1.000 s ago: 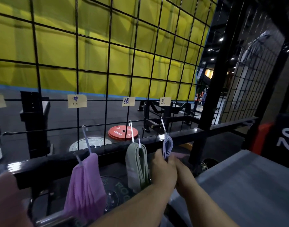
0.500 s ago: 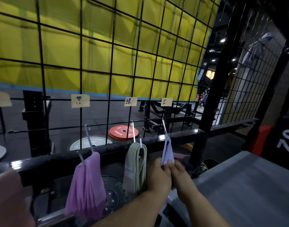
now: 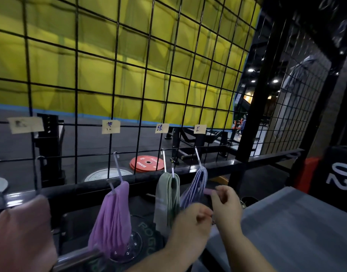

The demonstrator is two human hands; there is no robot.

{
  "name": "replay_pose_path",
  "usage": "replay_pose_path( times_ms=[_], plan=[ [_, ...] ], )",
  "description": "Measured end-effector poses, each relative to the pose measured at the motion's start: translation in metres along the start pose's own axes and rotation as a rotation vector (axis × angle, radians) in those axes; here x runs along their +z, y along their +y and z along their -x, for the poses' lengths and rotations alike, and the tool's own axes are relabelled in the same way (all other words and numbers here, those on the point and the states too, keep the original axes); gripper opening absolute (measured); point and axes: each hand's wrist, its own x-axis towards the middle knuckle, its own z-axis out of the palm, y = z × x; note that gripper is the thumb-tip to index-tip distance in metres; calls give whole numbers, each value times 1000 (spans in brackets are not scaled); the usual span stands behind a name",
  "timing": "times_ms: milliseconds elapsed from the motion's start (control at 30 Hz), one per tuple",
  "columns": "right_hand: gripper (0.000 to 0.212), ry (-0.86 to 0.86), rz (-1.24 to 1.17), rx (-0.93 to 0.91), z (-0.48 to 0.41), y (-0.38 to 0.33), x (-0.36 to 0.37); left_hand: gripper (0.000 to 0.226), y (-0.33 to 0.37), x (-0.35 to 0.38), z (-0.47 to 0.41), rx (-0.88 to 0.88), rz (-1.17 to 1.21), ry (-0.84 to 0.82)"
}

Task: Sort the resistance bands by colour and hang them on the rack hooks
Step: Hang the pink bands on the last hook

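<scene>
4 band bunches (image 3: 111,218) on 4 hooks (image 3: 117,165); R hand (image 3: 226,207) pinching pale band (image 3: 209,191) (prob.); L hand (image 3: 190,224): grip unclear.

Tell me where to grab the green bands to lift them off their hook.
Grip the green bands just below the fold over the hook, from the front. There the strands bunch together; lower down they hang loose, and blue bands crowd the right side.

Hands at the blue bands (image 3: 196,188), far right of the rack (image 3: 74,190).
I saw purple bands (image 3: 111,218), green bands (image 3: 165,199) and the blue ones hung on separate hooks (image 3: 164,161); the left hand (image 3: 190,224) and right hand (image 3: 226,207) hovered just right, fingers curled, grip blurred.
</scene>
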Motion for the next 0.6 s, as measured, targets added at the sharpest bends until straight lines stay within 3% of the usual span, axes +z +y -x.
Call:
replay_pose_path(
  times_ms=[100, 200, 300, 400, 600],
  plan=[
    [12, -127, -26, -129, 9, -32, 7, 18, 3, -26, 2, 185, 104, 360],
    [11, -283, -156, -113, 19, -60, 21, 30, -6, -44, -16, 146, 46, 618],
    [16, -379, -195, -39, 20, -72, 36, 42, -3, -53, -29, -4, 32, 502],
    [15, -421, -276, 52, 20, -76, 40, 39, -3, -53, -31, -67, 92, 412],
    [9, -501, -351, 35, 25, -86, 40, 19, -1, -64, -31, -101, 184, 470]
  ],
)
